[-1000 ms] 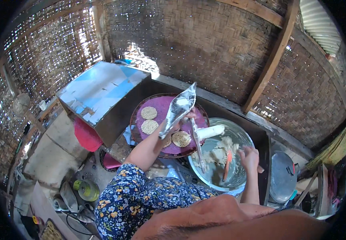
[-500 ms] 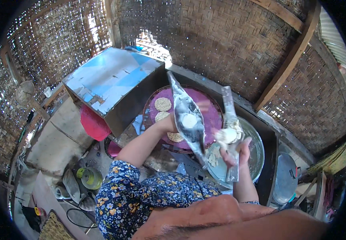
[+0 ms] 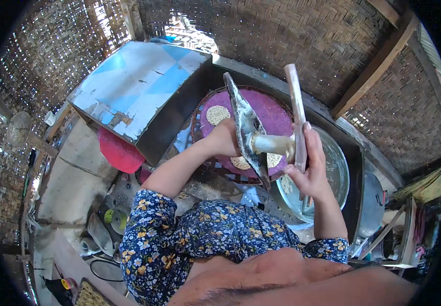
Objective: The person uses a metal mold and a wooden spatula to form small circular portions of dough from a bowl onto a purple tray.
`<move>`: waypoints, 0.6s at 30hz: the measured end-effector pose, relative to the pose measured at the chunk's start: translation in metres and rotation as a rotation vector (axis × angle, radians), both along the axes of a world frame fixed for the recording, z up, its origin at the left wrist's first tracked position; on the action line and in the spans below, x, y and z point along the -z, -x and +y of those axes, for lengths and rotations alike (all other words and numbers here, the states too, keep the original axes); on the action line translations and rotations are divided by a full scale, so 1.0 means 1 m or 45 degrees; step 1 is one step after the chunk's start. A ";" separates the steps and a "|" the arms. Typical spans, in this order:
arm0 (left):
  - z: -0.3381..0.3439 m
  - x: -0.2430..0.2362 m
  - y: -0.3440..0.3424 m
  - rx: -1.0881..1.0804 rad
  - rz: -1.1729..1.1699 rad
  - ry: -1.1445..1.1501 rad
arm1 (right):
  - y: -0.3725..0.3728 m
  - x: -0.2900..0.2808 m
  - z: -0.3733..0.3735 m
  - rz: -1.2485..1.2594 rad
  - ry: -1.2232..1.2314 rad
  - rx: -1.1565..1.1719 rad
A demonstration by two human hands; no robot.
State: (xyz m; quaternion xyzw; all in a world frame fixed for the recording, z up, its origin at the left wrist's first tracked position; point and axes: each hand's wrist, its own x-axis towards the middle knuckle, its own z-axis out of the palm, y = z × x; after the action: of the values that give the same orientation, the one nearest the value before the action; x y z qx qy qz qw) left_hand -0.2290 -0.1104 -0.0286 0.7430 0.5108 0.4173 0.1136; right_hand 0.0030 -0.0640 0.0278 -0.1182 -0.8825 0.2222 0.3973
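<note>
My left hand (image 3: 221,138) is closed on a long, worn metal piece (image 3: 241,104) with pointed ends, held upright. My right hand (image 3: 312,163) grips a straight, narrow bar (image 3: 294,86) with a short pale cylinder (image 3: 276,144) set crosswise, whose far end meets the middle of the metal piece. Both are held above a round tray with a pink lining (image 3: 276,117). Flat speckled rounds (image 3: 217,115) lie on it, partly hidden by the tools and hands. Behind my right hand stands a large metal basin (image 3: 335,176) with some pale dough in it.
A box with a torn blue and white top (image 3: 136,81) stands behind left, with red material (image 3: 118,150) hanging below. A lidded metal pot (image 3: 371,209) is at the right. A green container (image 3: 114,220) and clutter lie lower left. Woven walls (image 3: 327,56) enclose the space.
My right hand has risen out of the basin, bringing up the bar and cylinder, which has swung round to meet the metal piece in my left hand. The view has shifted slightly.
</note>
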 end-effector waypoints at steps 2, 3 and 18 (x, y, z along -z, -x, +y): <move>0.003 0.004 0.006 0.005 0.088 -0.006 | 0.005 -0.003 -0.005 -0.100 -0.254 0.004; 0.005 0.006 0.008 0.008 0.180 -0.014 | 0.008 -0.005 -0.009 -0.105 -0.253 0.013; 0.047 0.018 -0.003 0.052 0.035 0.175 | 0.020 0.023 0.012 -0.076 0.281 0.165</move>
State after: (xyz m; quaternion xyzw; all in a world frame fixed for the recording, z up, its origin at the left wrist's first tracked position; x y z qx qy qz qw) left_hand -0.2260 -0.0635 -0.0462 0.7493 0.5245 0.3687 0.1657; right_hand -0.0168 -0.0517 0.0045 -0.2246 -0.8545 0.2883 0.3691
